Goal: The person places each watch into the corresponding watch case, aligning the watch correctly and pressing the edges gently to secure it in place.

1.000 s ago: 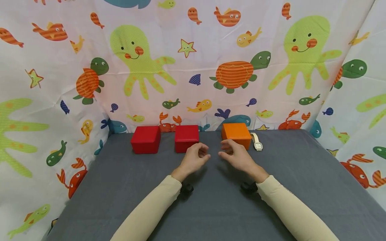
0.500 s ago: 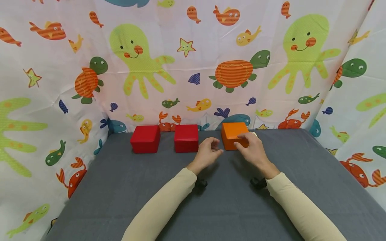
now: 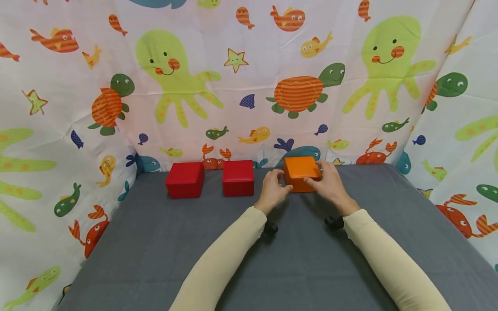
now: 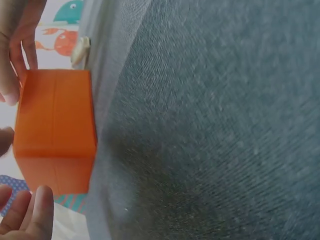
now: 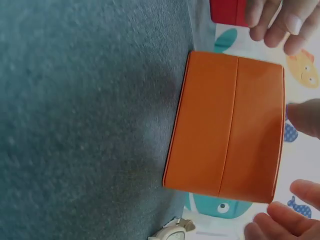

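Note:
An orange box [image 3: 302,166] with a smooth lid and a seam around it stands on the grey cloth between both hands. My left hand [image 3: 271,190] is beside its left side, fingers loosely bent and thumb apart; the left wrist view has these fingertips [image 4: 44,200] right by the box. My right hand [image 3: 330,183] is at the right side, thumb overlapping the front and fingers reaching behind the right edge. In the right wrist view, its fingertips [image 5: 275,220] are close to the box corner. A pale wristwatch [image 5: 175,232] lies to the box's right, hidden in the head view.
Two red boxes, a nearer one [image 3: 238,178] and one farther left [image 3: 184,180], stand in a row with the orange box. Behind them and at both sides hangs a white curtain [image 3: 249,39] with sea animals. Grey cloth [image 3: 155,250] covers the table.
Both hands have moved right, the left one to the orange box's left side, the right one around its right side. The wristwatch has become hidden in the head view. The boxes stay put.

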A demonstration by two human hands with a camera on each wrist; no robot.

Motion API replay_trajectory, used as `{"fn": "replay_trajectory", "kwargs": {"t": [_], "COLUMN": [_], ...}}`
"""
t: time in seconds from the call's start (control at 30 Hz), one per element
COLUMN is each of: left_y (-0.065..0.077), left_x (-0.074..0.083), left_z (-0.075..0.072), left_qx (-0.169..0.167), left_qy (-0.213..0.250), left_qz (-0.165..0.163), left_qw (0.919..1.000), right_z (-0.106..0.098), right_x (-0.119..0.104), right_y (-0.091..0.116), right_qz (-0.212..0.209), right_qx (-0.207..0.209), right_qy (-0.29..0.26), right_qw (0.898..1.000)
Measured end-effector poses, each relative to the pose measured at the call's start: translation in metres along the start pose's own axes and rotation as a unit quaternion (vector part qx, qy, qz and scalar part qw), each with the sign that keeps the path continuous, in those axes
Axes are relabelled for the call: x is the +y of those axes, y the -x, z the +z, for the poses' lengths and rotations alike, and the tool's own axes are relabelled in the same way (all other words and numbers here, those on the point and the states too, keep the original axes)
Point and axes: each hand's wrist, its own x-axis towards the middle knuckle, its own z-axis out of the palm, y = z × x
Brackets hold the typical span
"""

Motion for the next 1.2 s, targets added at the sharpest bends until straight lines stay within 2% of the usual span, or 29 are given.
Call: {"fn": "replay_trajectory", "kwargs": {"t": [0.23,0.4,0.7,0.9,1.2], "left_y": [-0.006,-0.006,-0.009,-0.014,-0.014], "left_x": [0.0,0.004,0.0,-0.001,0.001], "left_z": [0.01,0.02,0.029,0.032,0.032], "left_qx": [-0.014,-0.019,0.019,0.043,0.042], "left_qy": [-0.024,-0.015,0.003,0.003,0.041], "left_qz": [-0.024,-0.029,-0.024,-0.026,-0.038], "left_qw": [0.9993,0.9993,0.9995,0.9988,0.9976], "right_z": [0.0,0.001,0.004,0.004,0.005], "right_x": [0.007,0.011,0.014,0.018,0.014], "right_y": [-0.004,-0.003,-0.001,-0.002,0.001], "right_qz": [0.026,0.045,0.081,0.083,0.083], "right_qx": [-0.035,-0.044,-0.066,-0.065,-0.061], "right_qy": [-0.034,-0.052,-0.072,-0.081,-0.09], "right_qw": [0.998,0.997,0.992,0.991,0.991]}}
